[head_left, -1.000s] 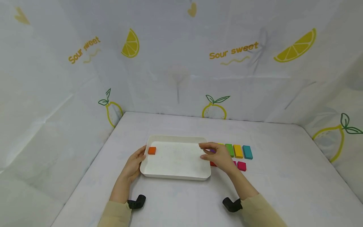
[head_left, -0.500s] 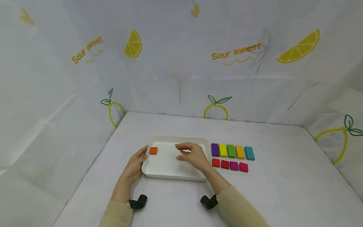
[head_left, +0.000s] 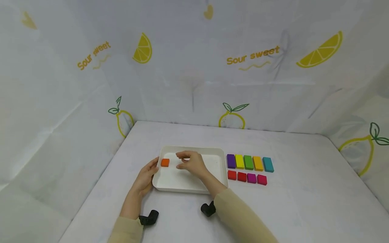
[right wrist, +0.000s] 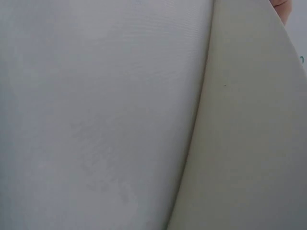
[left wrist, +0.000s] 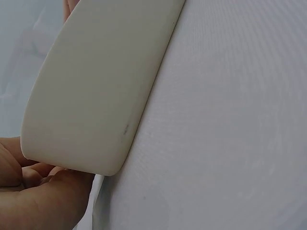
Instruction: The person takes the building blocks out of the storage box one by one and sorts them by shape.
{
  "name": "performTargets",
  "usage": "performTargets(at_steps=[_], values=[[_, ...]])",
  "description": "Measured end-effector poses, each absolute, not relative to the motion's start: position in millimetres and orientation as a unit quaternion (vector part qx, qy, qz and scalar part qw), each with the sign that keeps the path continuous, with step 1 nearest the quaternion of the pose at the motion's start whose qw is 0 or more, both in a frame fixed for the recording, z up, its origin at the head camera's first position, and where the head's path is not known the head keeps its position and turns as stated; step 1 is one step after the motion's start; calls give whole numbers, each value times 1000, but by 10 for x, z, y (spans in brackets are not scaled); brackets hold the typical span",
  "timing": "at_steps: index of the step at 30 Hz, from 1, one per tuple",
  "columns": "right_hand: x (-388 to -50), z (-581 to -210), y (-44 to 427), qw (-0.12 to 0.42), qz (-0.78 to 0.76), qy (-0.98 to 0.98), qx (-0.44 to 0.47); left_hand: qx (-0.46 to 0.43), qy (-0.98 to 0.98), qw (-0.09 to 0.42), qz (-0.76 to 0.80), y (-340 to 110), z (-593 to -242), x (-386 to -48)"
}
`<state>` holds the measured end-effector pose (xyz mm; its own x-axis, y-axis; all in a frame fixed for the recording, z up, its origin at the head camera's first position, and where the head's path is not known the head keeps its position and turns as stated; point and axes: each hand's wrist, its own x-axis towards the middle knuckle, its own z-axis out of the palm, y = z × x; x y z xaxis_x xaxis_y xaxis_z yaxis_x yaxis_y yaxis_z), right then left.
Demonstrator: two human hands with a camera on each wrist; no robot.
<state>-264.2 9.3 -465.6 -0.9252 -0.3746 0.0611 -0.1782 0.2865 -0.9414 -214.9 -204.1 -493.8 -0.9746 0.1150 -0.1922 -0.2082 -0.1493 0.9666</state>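
Observation:
A shallow white tray (head_left: 188, 186) lies on the table, with one small orange block (head_left: 165, 162) inside it near the left wall. My left hand (head_left: 145, 177) grips the tray's left side, thumb over the rim. In the left wrist view, fingers (left wrist: 57, 191) show at the tray's corner, partly hidden behind its wall. Over the middle of the tray hovers my right hand (head_left: 194, 164), to the right of the orange block, thumb and fingers apart with nothing visible between them. The right wrist view shows mostly the tray's outer wall (right wrist: 244, 120).
Right of the tray stands a back row of longer blocks: purple (head_left: 231, 161), yellow (head_left: 239, 161), green (head_left: 248, 162), amber (head_left: 258, 163) and teal (head_left: 268, 164). Several smaller red and pink blocks (head_left: 242, 177) form a front row. A white patterned cloth (head_left: 182, 67) hangs behind the table.
My right hand has moved left from the tray's right edge to above its middle, uncovering the two block rows. My left hand stays on the tray, and the orange block keeps its place.

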Motion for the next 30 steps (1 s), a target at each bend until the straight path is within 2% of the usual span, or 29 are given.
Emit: performTargets(at_steps=[17,30], values=[[-2771,-4801,-143,58,-547,817,-171,-31,651,104,751,-2041,-4961,-2140],[-2813,-4859,-270,63,-533,825,-177,-33,656,106,747,-2040,-4969,-2148]])
